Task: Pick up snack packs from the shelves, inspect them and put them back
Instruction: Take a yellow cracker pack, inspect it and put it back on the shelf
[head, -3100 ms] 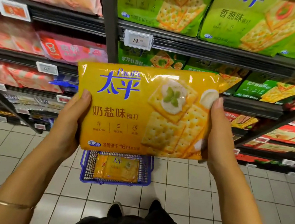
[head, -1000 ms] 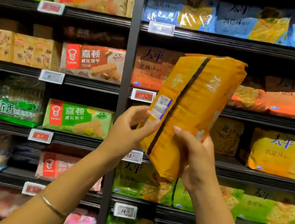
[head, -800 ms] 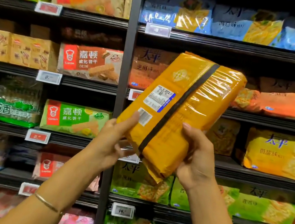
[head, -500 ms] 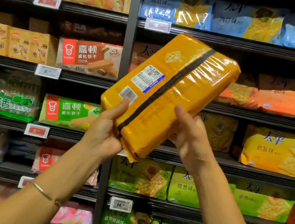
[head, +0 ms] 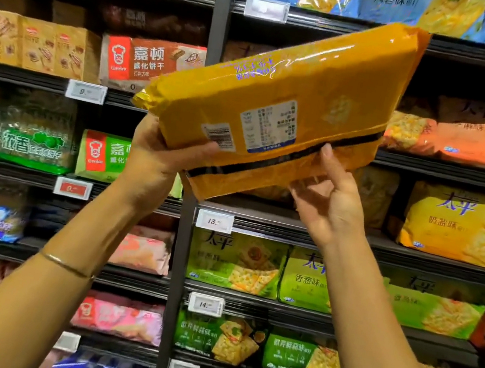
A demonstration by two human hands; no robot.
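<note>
I have the yellow pack [head: 279, 106] up in front of the shelves, held in both hands with its back side toward me. It is tilted, its right end high and its left end low. A black seam [head: 284, 158] runs along its lower part, and a white label [head: 271, 127] with a barcode [head: 219, 135] beside it sits near the middle. Blue print runs across the upper part, too blurred for me to read.

My left hand [head: 155, 159] grips the low left end, thumb laid over the back beside the barcode and the other fingers wrapped behind, out of sight. My right hand [head: 331, 202] holds the lower edge from beneath, one finger up against the seam and the rest curled under the pack. A thin bangle [head: 67, 265] circles my left forearm.

Behind the pack a dark upright post [head: 180, 253] splits the shelving. To the right, a matching yellow pack [head: 465, 227] lies on the shelf just beyond my right hand, with orange packs [head: 479, 143] above and green packs [head: 308, 281] below. To the left stand a brown and red pack [head: 149, 63] and a green and red pack [head: 103, 155]. White price tags [head: 214, 221] clip to the shelf edges.
</note>
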